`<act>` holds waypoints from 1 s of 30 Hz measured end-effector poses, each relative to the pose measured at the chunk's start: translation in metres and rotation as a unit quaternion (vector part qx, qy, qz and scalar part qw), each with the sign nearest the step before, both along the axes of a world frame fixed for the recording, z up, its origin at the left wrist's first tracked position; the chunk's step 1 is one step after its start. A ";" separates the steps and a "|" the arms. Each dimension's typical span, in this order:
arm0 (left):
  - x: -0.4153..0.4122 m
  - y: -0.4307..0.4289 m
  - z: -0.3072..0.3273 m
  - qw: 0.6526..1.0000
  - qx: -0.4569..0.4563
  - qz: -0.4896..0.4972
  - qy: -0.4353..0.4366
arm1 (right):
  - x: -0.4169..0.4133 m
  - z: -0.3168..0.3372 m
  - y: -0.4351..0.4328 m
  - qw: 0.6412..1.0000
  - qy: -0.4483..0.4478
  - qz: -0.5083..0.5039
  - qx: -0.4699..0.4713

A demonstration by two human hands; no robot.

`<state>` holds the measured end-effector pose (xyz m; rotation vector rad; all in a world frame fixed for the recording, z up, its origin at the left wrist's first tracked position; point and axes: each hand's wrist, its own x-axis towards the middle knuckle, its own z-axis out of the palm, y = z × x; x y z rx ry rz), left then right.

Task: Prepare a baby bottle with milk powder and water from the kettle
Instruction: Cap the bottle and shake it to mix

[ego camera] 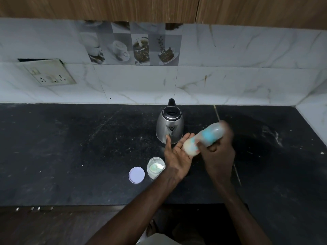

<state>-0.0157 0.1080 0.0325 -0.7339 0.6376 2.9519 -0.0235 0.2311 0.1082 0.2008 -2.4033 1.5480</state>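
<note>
My right hand (218, 147) grips a clear baby bottle (208, 136) with blue markings, tilted so its capped end points down and to the left. The bottle is blurred by motion. That capped end (190, 147) rests against the palm of my left hand (177, 152), whose fingers are straight. Just behind both hands a steel kettle (169, 127) with a black lid and handle stands on the black counter (70, 147). Left of my left wrist is an open jar of milk powder (155, 167) with a pale scoop inside.
The jar's round lilac lid (136, 174) lies flat on the counter to the left of the jar. A wall socket plate (47, 73) sits on the tiled backsplash at the far left. The counter's front edge runs below my forearms.
</note>
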 end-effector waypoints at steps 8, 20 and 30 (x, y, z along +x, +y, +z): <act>-0.001 -0.001 0.000 1.000 -0.006 -0.002 -0.001 | -0.007 0.001 -0.001 0.999 -0.006 0.013 0.030; -0.001 -0.004 0.003 1.000 0.010 0.014 -0.011 | 0.002 0.008 -0.010 1.000 0.012 0.006 -0.015; 0.000 -0.001 -0.001 1.000 0.012 0.015 -0.005 | 0.008 -0.002 -0.007 0.998 -0.006 0.055 0.042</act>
